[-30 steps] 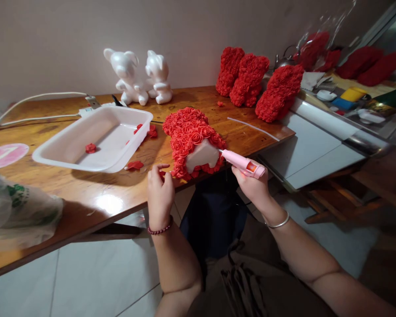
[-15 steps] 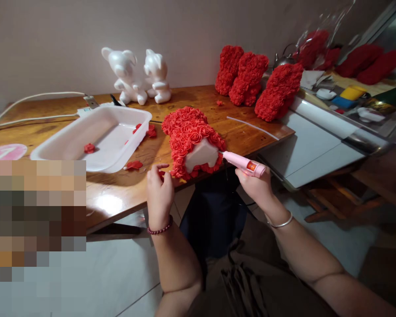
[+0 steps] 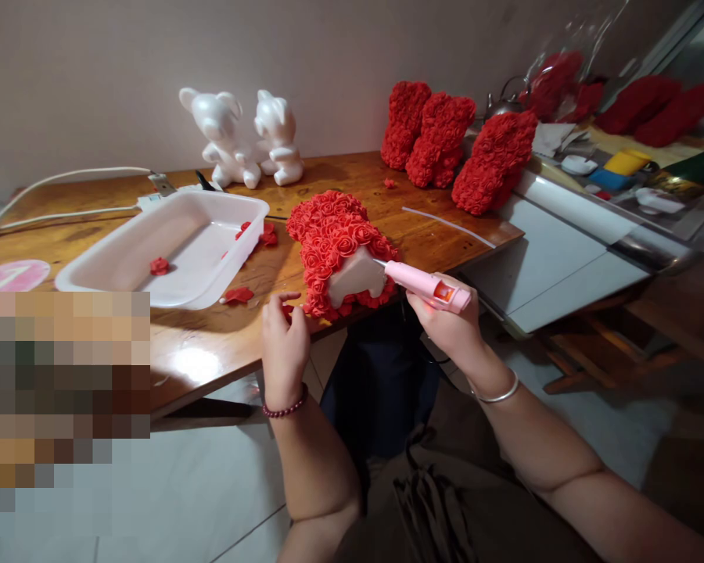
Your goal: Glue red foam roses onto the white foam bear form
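Note:
A bear form (image 3: 335, 244) covered in red foam roses lies at the table's front edge, with a bare white patch (image 3: 357, 275) facing me. My right hand (image 3: 449, 317) is closed around a pink hot glue gun (image 3: 423, 285), whose metal nozzle points at the upper right of that patch. Whether the tip touches the surface I cannot tell. Left of the bear, my left hand (image 3: 285, 338) has curled fingers, with a red foam rose (image 3: 288, 311) showing between thumb and forefinger. The hand itself partly hides this rose.
A white plastic tub (image 3: 117, 234) holds a loose rose (image 3: 159, 267). More petals (image 3: 238, 295) lie beside it. Two bare white bear forms (image 3: 220, 141) stand behind. Several finished red bears (image 3: 443, 141) stand at back right, near a clear glue stick (image 3: 449, 227). A white cable (image 3: 64, 173) runs left.
My right hand has moved the glue gun left, bringing its nozzle from the bear's right edge over the bare white patch. My left hand and the bear have stayed in place.

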Motion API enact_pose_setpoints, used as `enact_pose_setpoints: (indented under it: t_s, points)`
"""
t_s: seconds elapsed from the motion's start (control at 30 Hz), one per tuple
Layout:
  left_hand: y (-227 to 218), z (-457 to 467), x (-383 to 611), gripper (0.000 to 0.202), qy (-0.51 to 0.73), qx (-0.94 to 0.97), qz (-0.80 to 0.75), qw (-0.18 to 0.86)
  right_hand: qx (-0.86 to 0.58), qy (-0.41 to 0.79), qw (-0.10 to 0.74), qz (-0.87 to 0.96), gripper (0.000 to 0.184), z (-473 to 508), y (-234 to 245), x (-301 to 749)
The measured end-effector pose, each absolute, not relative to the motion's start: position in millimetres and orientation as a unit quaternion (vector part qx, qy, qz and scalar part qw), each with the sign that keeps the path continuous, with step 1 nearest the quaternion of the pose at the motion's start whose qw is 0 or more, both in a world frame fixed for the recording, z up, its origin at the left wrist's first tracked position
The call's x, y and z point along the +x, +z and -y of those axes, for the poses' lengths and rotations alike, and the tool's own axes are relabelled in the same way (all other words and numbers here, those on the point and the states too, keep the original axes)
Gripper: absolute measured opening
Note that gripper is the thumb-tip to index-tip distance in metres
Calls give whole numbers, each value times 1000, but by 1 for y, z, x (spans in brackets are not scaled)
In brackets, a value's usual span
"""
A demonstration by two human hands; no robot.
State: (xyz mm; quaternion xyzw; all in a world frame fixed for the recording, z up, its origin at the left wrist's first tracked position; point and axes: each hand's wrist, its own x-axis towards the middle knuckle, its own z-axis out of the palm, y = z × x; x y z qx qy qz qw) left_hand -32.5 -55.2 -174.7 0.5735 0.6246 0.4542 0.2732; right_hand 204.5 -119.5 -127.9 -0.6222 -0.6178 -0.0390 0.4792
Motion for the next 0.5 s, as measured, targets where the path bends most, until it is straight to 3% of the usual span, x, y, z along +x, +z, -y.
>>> enact_pose_setpoints:
  t_s: [0.5]
  points:
    - [-172,56,-33,28,453,572,-627,272,-639,-36,478,601,29,112,-137,208]
